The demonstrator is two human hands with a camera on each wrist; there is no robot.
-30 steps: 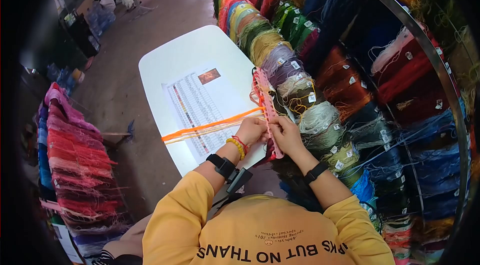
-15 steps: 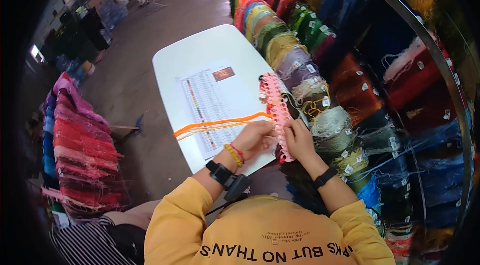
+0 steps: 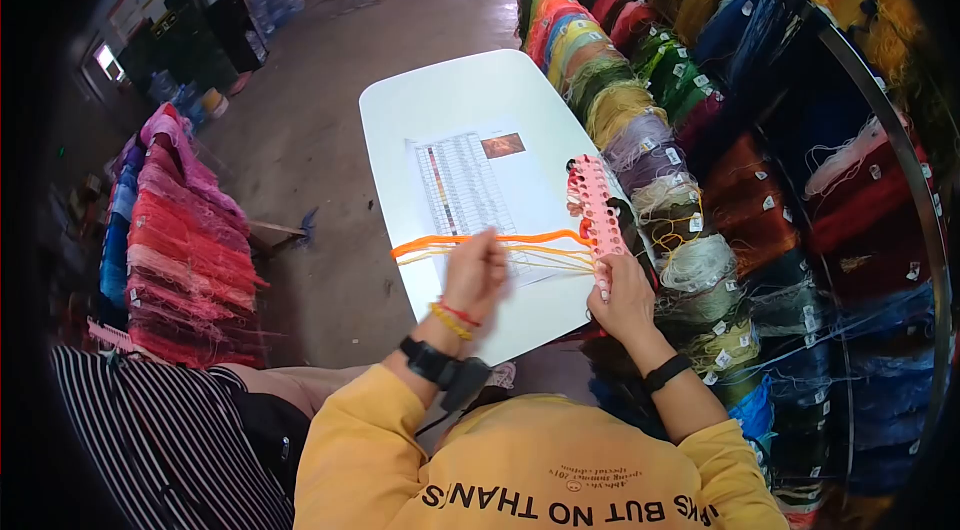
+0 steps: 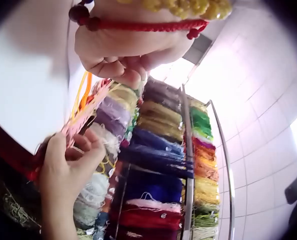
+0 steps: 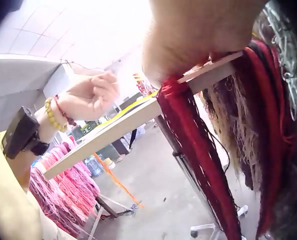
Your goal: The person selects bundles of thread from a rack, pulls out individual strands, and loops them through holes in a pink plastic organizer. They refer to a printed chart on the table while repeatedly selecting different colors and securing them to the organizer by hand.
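Observation:
My right hand (image 3: 625,300) grips the near end of a pink strip with rows of holes (image 3: 597,198), at the right edge of the white table (image 3: 430,100). Dark red threads (image 5: 191,135) hang below it in the right wrist view. From the strip, an orange thread bundle (image 3: 548,236) runs left across the table, with thin yellow threads (image 3: 560,264) beside it. My left hand (image 3: 478,272), blurred, is over the table to the left of the strip. Its fingers are curled in a pinch, and yellow strands lead from the strip toward it.
A printed colour chart (image 3: 470,175) lies under the threads. Labelled thread skeins (image 3: 625,115) hang on racks close along the right. At left stands a rack of pink and red skeins (image 3: 195,230). Beside my left arm is someone in striped clothing (image 3: 140,420).
My left hand has moved left, away from the strip, and yellow strands now spread between them. My right hand keeps its grip on the strip's near end. The head view has shifted.

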